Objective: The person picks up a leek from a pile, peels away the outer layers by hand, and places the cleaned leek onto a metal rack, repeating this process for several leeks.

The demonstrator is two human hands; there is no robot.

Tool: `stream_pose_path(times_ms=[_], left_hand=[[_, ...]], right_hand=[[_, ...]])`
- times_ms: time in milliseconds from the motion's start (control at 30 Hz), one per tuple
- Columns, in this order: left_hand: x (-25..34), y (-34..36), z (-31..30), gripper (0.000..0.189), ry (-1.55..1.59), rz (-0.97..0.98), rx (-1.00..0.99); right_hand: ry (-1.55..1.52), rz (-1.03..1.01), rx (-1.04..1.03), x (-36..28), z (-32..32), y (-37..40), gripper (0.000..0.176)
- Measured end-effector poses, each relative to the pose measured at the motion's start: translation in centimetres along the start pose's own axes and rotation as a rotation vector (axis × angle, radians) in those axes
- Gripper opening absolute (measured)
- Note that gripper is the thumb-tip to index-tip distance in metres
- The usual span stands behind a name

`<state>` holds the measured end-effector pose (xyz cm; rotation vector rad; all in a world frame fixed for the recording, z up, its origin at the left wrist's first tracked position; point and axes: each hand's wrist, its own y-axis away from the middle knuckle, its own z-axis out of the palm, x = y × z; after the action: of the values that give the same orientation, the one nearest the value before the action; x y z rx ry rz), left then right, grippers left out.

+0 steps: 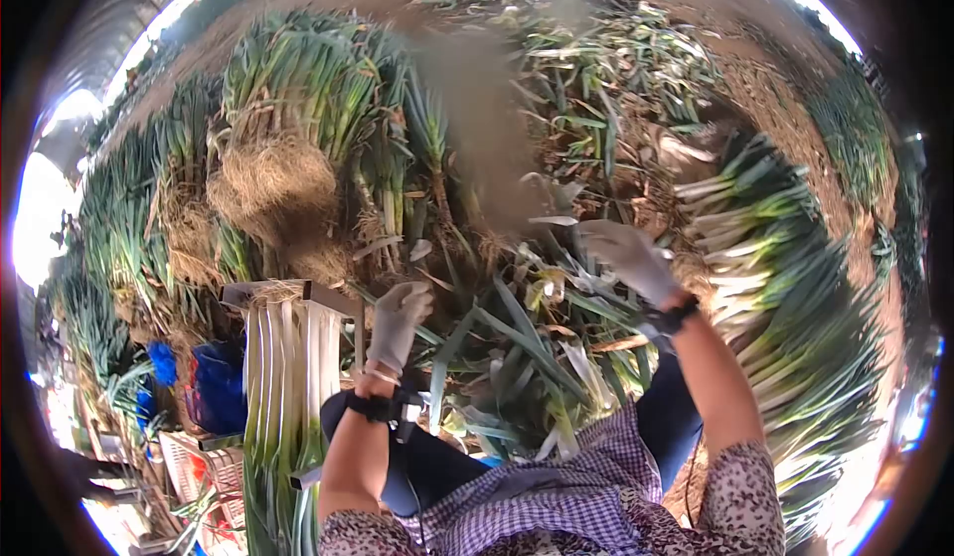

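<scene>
Leeks (283, 357), straight and smooth-stemmed, are held in a rack (334, 299) beside the curled left hand (399, 321); whether anything is gripped by it or the right hand (630, 259) cannot be told.

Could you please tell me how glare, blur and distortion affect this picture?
In the head view, strong wide-angle distortion bends the scene inside dark corners; glare washes out patches along the left and right edges; a blurry grey-brown smear veils the upper middle; at right, the leeks' pale stalks look brightly lit; the left hand shows more clearly than that smear.
</scene>
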<state>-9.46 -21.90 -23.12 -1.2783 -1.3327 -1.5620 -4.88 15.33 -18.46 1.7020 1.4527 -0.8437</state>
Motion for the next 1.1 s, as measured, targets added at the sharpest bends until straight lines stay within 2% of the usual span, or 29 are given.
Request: stream_pose_path(times_ms=[33,67,100,133,233,333,433,500,533,567,600,633,667,733,767,833,933,967,1033,1067,1100], left_hand=[[1.9,0.6,0.6,0.029,-0.053,0.017,0.003],[2.6,0.9,0.6,0.030,0.017,0.035,-0.026],[2.5,0.9,0.0,0.031,0.016,0.043,-0.066],[4.0,1.6,-0.2,0.035,-0.064,-0.003,-0.088],[4.0,2.2,-1.9,0.027,-0.184,-0.020,-0.052],[4.5,2.6,-3.2,0.026,-0.090,-0.077,-0.007],[5.4,2.2,-3.5,0.029,-0.076,-0.107,-0.014],[5.3,2.0,-3.7,0.031,-0.152,-0.061,-0.071],[5.0,2.0,-3.6,0.031,-0.135,-0.081,-0.059],[5.0,2.0,-3.5,0.030,-0.162,-0.066,-0.071],[5.0,1.8,-3.4,0.029,-0.187,-0.043,-0.082],[5.2,1.7,-3.4,0.029,-0.216,-0.019,-0.097],[5.1,1.8,-3.2,0.028,-0.203,-0.023,-0.081],[4.5,1.8,-2.2,0.026,-0.171,-0.025,-0.065],[4.7,1.6,-1.8,0.023,-0.317,0.131,-0.072],[4.1,1.7,-0.8,0.024,-0.230,0.142,-0.075],[2.7,1.5,0.8,0.022,-0.237,0.201,-0.090],[2.3,1.1,1.5,0.021,-0.277,0.268,-0.096],[0.9,0.4,1.9,0.024,-0.318,0.272,-0.117],[-0.6,-0.5,1.8,0.025,-0.364,0.262,-0.120],[-1.3,-0.3,1.8,0.026,-0.412,0.234,-0.131]], right_hand=[[0.024,-0.115,-0.049,1.2,4.1,-4.2,0.038],[-0.047,0.036,-0.123,2.4,8.0,-7.8,0.041],[0.040,0.046,-0.194,5.8,12.2,-12.3,0.042],[0.144,-0.032,-0.128,9.1,16.3,-15.9,0.041],[0.414,0.204,-0.079,13.0,24.4,-22.9,0.054],[0.468,0.486,-0.068,10.4,26.8,-25.3,0.067],[0.519,0.509,-0.129,12.2,28.2,-27.0,0.078],[0.474,0.461,-0.196,11.1,27.5,-27.0,0.058],[0.255,0.401,-0.187,11.1,27.1,-26.9,0.048],[-0.182,0.356,-0.175,11.0,26.7,-26.8,0.038],[-0.572,0.320,-0.213,11.0,25.8,-25.4,0.030],[-0.241,-0.106,-0.161,9.5,23.7,-22.5,0.024],[-0.688,0.116,-0.242,12.4,23.9,-20.4,0.027],[-0.506,0.163,-0.206,17.1,23.6,-13.2,0.031],[-0.417,0.188,-0.193,19.4,23.4,-9.7,0.033],[-0.594,0.474,-0.120,12.1,20.5,-4.3,0.032],[-0.444,0.581,-0.106,8.7,17.1,1.3,0.030],[-0.315,0.604,-0.166,9.3,16.7,3.5,0.032],[-0.045,0.604,-0.286,11.3,15.9,5.3,0.036],[-0.401,0.252,-0.214,9.6,15.0,6.9,0.041],[-0.367,0.315,-0.191,6.4,13.6,8.8,0.040]])
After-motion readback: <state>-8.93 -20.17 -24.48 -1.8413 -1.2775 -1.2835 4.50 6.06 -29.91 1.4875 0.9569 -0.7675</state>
